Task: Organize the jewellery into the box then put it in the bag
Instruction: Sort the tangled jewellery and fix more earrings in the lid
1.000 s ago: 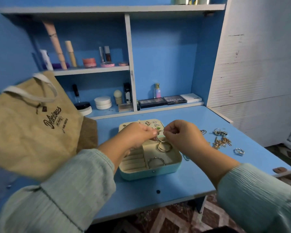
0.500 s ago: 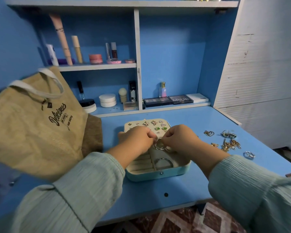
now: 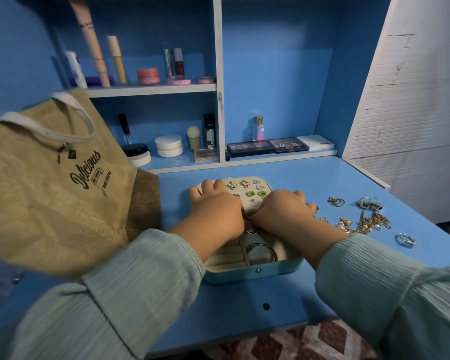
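An open mint-green jewellery box [image 3: 252,272] sits on the blue desk [image 3: 244,302], its cream lid [image 3: 250,189] laid back and studded with pairs of earrings [image 3: 256,193]. Both hands hover over the middle of the box, knuckles up and backs toward the camera. The left hand [image 3: 216,211] and right hand [image 3: 281,211] meet thumb side to thumb side above the box's inner compartments, fingers curled downward; a small glint of metal [image 3: 250,231] shows in the gap beneath them, but whether either hand pinches it cannot be told, since the fingertips are hidden. In the near right compartment of the box lies a silver bangle [image 3: 260,252], just below the hands and not touched by them; cream ring rolls [image 3: 225,257] fill the compartment to its left. To the right of the right hand, loose jewellery lies on the desk: a tangle of gold chains [image 3: 361,222], a cluster of rings [image 3: 369,203] farther back, and a single silver ring [image 3: 405,239] nearer the desk's front edge. A jute tote bag [image 3: 52,183] printed "Delicious" stands at the left, beside the left forearm in its pale green sleeve [image 3: 140,279].
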